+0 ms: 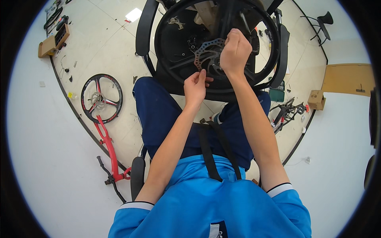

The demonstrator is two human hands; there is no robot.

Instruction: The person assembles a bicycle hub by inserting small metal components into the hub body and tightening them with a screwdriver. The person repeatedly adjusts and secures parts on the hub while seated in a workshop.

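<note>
A black spoked wheel (pixel 167 73) lies on a black office chair in front of me. On its hub side sits a silver brake disc (pixel 198 55) with a row of holes around its edge. My left hand (pixel 195 89) is at the disc's near left edge, thumb and fingers pinched on it. Over the disc's right side, near the hub, my right hand (pixel 236 51) is closed in a fist. What it grips is hidden. Beyond that fist shows a thin shiny rod (pixel 245 22); I cannot tell whether it is held.
Several small dark parts (pixel 192 43) and a silver metal piece (pixel 176 22) lie on the seat. Left on the floor are another three-spoke wheel (pixel 85 89), a red bicycle frame part (pixel 111 152) and an open cardboard box (pixel 47 47). A cardboard box (pixel 316 100) stands right.
</note>
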